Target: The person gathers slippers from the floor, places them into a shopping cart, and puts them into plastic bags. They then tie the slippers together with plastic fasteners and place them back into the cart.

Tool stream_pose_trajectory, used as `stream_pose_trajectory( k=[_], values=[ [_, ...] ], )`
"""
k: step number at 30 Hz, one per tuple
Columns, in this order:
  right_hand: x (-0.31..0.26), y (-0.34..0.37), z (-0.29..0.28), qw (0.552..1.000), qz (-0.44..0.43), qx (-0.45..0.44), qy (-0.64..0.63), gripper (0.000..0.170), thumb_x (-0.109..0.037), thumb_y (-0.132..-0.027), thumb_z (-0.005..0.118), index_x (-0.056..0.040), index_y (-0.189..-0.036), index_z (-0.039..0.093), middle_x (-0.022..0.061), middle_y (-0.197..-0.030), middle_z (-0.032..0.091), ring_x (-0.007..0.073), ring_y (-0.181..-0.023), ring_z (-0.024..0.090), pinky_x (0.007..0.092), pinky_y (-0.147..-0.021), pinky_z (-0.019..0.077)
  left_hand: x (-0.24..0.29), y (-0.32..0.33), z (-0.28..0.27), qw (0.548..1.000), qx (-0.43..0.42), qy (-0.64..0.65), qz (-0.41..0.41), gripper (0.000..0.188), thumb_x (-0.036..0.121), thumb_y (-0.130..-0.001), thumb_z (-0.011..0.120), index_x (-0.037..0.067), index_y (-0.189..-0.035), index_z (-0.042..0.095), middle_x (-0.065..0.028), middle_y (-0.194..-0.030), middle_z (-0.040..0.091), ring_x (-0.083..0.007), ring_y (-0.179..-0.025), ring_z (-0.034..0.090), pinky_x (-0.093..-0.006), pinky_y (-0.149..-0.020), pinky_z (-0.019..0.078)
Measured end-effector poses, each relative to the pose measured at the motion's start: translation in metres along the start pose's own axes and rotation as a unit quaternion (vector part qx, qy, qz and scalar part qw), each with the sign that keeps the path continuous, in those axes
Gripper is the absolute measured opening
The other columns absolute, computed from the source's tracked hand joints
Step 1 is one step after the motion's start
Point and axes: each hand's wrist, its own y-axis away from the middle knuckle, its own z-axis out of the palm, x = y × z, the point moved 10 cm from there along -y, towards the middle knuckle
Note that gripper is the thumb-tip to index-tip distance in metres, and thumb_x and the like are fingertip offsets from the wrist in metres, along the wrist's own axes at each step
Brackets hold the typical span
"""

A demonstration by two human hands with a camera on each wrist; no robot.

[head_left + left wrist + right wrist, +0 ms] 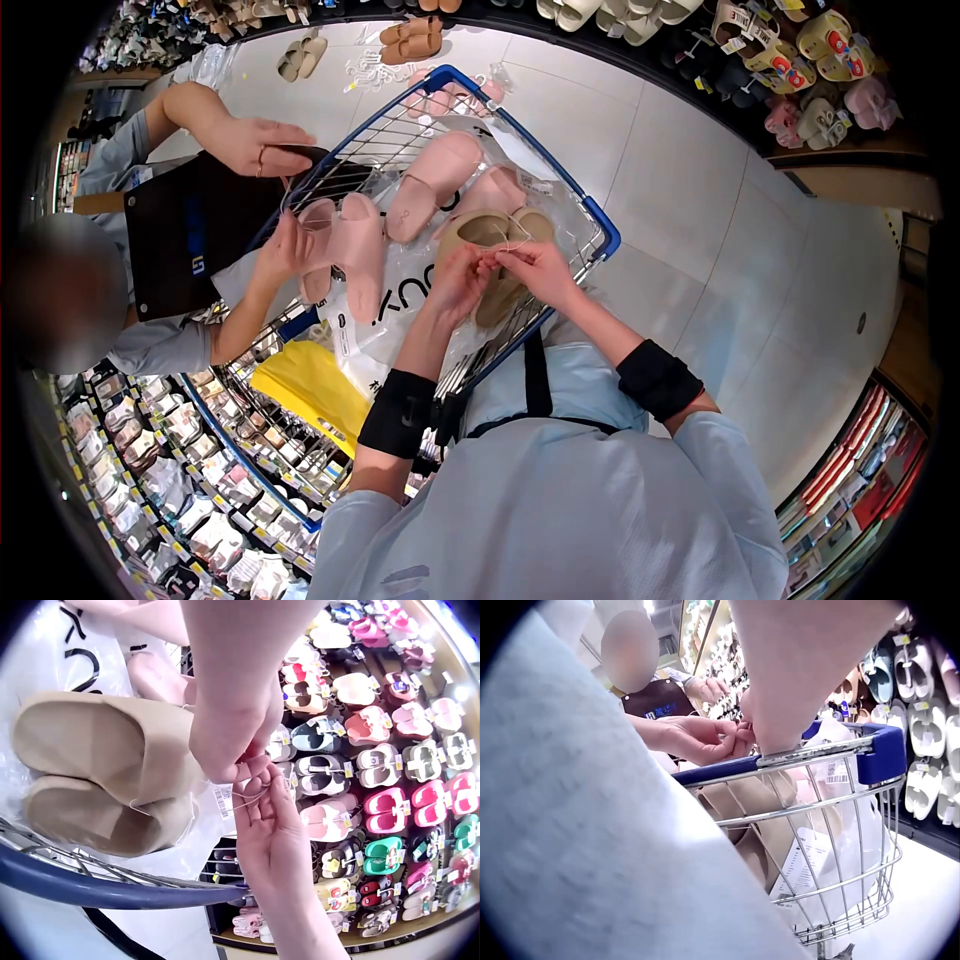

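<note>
A pair of khaki slide slippers (82, 742) lies at the cart's near end, with a thin white string looped through the straps. Just over the slippers, my left hand (462, 282) and right hand (540, 274) meet at the fingertips. Both pinch the thin white string (255, 796) between them; the left fingertips are partly hidden in the left wrist view. Pink slippers (432, 188) lie further along on a clear plastic bag. A person in a dark apron at the left holds another pink pair (360, 255) by its strap side.
The wire cart with its blue rim (597, 215) surrounds the slippers. A yellow bag (315, 385) hangs over its left part. Shelves of slippers (382, 802) stand beyond, and a few pairs (412, 40) lie on the tiled floor. A paper tag (802, 862) hangs inside the cart.
</note>
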Motion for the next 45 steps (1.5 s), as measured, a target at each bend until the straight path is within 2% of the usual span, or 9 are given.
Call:
stream_pose_trajectory(
  k=[4, 9, 12, 16, 21, 30, 35, 39, 45],
  values=[
    [-0.003, 0.018, -0.005, 0.998, 0.027, 0.009, 0.056, 0.017, -0.005, -0.086, 0.054, 0.0025, -0.098, 0.063, 0.0088, -0.092, 0.065, 0.0157, -0.088, 0.062, 0.0261, -0.081, 0.0479, -0.017, 0.006, -0.003, 0.996, -0.019, 0.009, -0.090, 0.007, 0.006, -0.088, 0.049, 0.001, -0.086, 0.053, -0.0059, -0.086, 0.058, -0.0100, -0.076, 0.058, -0.0149, -0.063, 0.0497],
    [-0.057, 0.058, 0.005, 0.890, -0.248, 0.072, 0.376, 0.013, -0.005, -0.079, 0.060, -0.0034, -0.091, 0.064, 0.0099, -0.089, 0.062, 0.0282, -0.086, 0.060, 0.0322, -0.078, 0.0480, -0.032, 0.018, -0.011, 0.977, -0.038, -0.119, -0.172, 0.009, 0.007, -0.088, 0.052, -0.001, -0.092, 0.055, -0.0066, -0.085, 0.059, -0.0078, -0.073, 0.059, -0.0143, -0.064, 0.0508],
    [-0.049, 0.063, 0.007, 0.907, -0.198, 0.015, 0.371, 0.014, -0.004, -0.077, 0.061, -0.0023, -0.090, 0.064, 0.0095, -0.091, 0.062, 0.0269, -0.085, 0.060, 0.0328, -0.076, 0.0480, -0.041, 0.023, -0.017, 0.962, -0.003, -0.165, -0.219, 0.011, 0.007, -0.088, 0.054, -0.002, -0.094, 0.056, -0.0063, -0.083, 0.059, -0.0078, -0.071, 0.059, -0.0144, -0.062, 0.0511],
    [-0.044, 0.060, 0.001, 0.929, -0.137, 0.004, 0.345, 0.012, -0.003, -0.077, 0.060, -0.0018, -0.088, 0.063, 0.0114, -0.090, 0.062, 0.0284, -0.084, 0.060, 0.0341, -0.073, 0.0484, -0.054, 0.008, -0.015, 0.978, 0.028, 0.075, -0.191, 0.016, 0.006, -0.087, 0.055, -0.005, -0.099, 0.054, -0.0058, -0.084, 0.059, -0.0086, -0.069, 0.058, -0.0155, -0.062, 0.0516],
    [-0.036, 0.038, -0.024, 0.873, -0.083, 0.016, 0.481, 0.009, -0.008, -0.079, 0.058, 0.0005, -0.082, 0.061, 0.0160, -0.085, 0.061, 0.0341, -0.075, 0.058, 0.0375, -0.065, 0.0473, -0.061, 0.001, -0.009, 0.967, 0.004, 0.142, -0.212, 0.012, 0.006, -0.087, 0.056, -0.001, -0.096, 0.055, -0.0060, -0.086, 0.059, -0.0102, -0.075, 0.058, -0.0163, -0.064, 0.0511],
    [-0.041, -0.015, -0.044, 0.920, 0.002, 0.052, 0.388, 0.016, -0.017, -0.079, 0.060, -0.0016, -0.083, 0.066, 0.0169, -0.066, 0.059, 0.0303, -0.058, 0.057, 0.0351, -0.058, 0.0468, 0.012, 0.018, 0.029, 0.970, -0.006, -0.242, 0.030, 0.006, 0.011, -0.089, 0.054, 0.006, -0.092, 0.056, -0.0010, -0.089, 0.059, -0.0076, -0.079, 0.053, -0.0193, -0.071, 0.0426],
    [-0.031, -0.034, -0.013, 0.956, -0.079, -0.028, 0.282, 0.018, -0.013, -0.084, 0.058, 0.0013, -0.092, 0.064, 0.0067, -0.071, 0.063, 0.0129, -0.058, 0.053, 0.0276, -0.057, 0.0443, 0.037, 0.042, 0.076, 0.775, -0.074, -0.603, 0.173, 0.005, 0.009, -0.087, 0.056, 0.005, -0.088, 0.054, -0.0006, -0.090, 0.053, -0.0043, -0.080, 0.048, -0.0184, -0.069, 0.0397],
    [-0.009, -0.033, 0.004, 0.985, 0.047, -0.085, 0.146, 0.019, -0.013, -0.087, 0.055, 0.0023, -0.094, 0.063, 0.0016, -0.066, 0.058, 0.0056, -0.053, 0.049, 0.0205, -0.049, 0.0394, 0.041, 0.049, 0.077, 0.783, -0.076, -0.584, 0.199, 0.004, 0.007, -0.086, 0.057, 0.004, -0.086, 0.054, -0.0006, -0.089, 0.052, -0.0047, -0.079, 0.047, -0.0188, -0.068, 0.0391],
    [0.005, -0.022, 0.008, 0.990, 0.120, -0.057, 0.044, 0.017, -0.014, -0.088, 0.054, 0.0014, -0.091, 0.060, 0.0001, -0.062, 0.053, 0.0039, -0.047, 0.044, 0.0185, -0.043, 0.0333, 0.029, 0.048, 0.039, 0.955, -0.046, -0.264, 0.130, 0.004, 0.007, -0.088, 0.053, 0.003, -0.087, 0.053, 0.0008, -0.086, 0.053, -0.0071, -0.076, 0.051, -0.0198, -0.069, 0.0409]
  ],
)
